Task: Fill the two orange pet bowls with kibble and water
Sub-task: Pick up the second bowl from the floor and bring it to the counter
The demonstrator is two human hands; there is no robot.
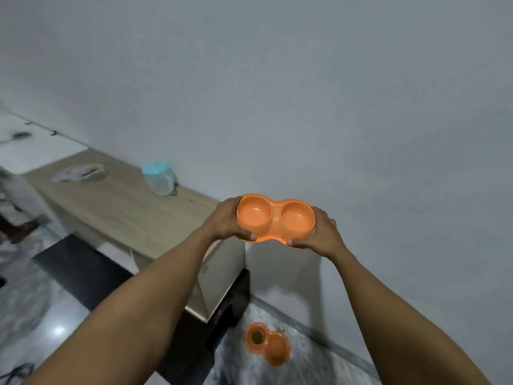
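I hold an orange double pet bowl (275, 218) up in the air with both hands, near the right end of a wooden counter. My left hand (230, 222) grips its left end and my right hand (323, 232) grips its right end. Both of its cups look empty. A second orange double pet bowl (268, 343) lies on the floor below, by the wall; its left cup holds something dark, and its right cup looks empty.
The wooden counter (116, 209) runs along the grey wall. On it stand a clear jar with a light blue lid (159, 180) and a crumpled clear plastic bag (79, 173). A black mat (80, 270) lies on the marbled floor at the left.
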